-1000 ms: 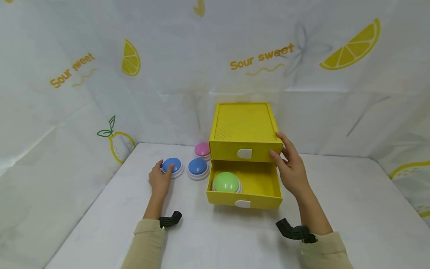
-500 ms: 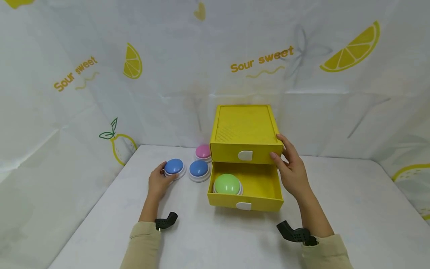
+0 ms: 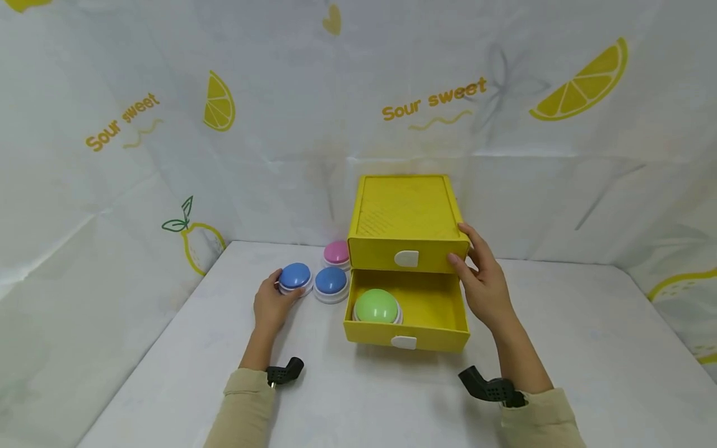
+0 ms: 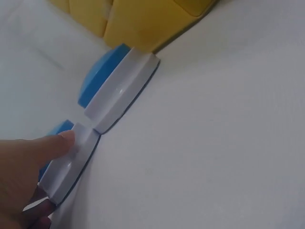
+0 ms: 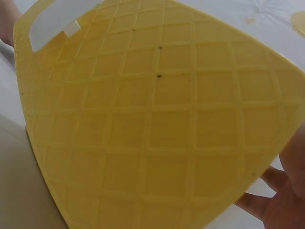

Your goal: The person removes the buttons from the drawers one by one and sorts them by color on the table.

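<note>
My left hand [image 3: 271, 303] grips a blue push button [image 3: 294, 275] by its white base, thumb at the near side and fingers behind. In the left wrist view its thumb presses against the white base [image 4: 71, 162], which meets the base of a second blue push button [image 4: 116, 93]. My right hand [image 3: 486, 283] holds the upper right front corner of a yellow drawer box [image 3: 409, 208], thumb on the front of the upper drawer. The lower drawer [image 3: 437, 298] is pulled out, with a large green push button [image 3: 378, 305] in its left side.
A pink push button [image 3: 336, 251] stands behind the blue ones, close to the box's left side. A printed white sheet [image 3: 302, 124] hangs behind the white table [image 3: 313, 386]. A yellow gridded panel [image 5: 157, 119] with a white handle [image 5: 59, 19] fills the right wrist view.
My left hand has shifted its hold from the button's blue top to its white base and moved it right, up to the other blue push button. My right hand stays on the box.
</note>
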Tool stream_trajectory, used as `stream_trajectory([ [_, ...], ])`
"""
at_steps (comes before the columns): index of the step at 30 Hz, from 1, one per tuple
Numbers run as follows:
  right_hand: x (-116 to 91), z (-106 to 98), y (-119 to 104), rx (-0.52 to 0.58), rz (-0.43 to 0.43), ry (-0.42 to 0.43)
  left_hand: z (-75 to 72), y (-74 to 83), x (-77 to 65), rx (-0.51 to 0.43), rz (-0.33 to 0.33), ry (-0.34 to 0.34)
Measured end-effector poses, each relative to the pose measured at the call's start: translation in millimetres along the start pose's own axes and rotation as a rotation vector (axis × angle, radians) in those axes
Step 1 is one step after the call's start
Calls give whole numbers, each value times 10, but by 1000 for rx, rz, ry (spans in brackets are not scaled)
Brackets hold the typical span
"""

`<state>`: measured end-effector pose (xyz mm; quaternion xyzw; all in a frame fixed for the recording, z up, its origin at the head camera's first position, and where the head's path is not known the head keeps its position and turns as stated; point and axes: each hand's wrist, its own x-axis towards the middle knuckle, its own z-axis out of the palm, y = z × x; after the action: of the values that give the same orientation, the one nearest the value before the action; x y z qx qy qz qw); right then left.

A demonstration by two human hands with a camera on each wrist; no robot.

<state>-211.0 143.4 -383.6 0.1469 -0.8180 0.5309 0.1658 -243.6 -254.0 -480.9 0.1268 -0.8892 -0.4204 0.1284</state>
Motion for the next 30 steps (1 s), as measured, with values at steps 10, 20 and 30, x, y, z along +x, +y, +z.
stream_trajectory([
  [10, 12, 9, 10, -9, -11, 1, -273, 588, -163, -121, 166, 30],
  [20, 31, 11, -3, -20, -7, -1, -480, 1301, -664, -99, 518, -304],
  [30, 6, -2, 17, -13, 9, -3, -300, 1712, -805, 210, 759, -589],
])
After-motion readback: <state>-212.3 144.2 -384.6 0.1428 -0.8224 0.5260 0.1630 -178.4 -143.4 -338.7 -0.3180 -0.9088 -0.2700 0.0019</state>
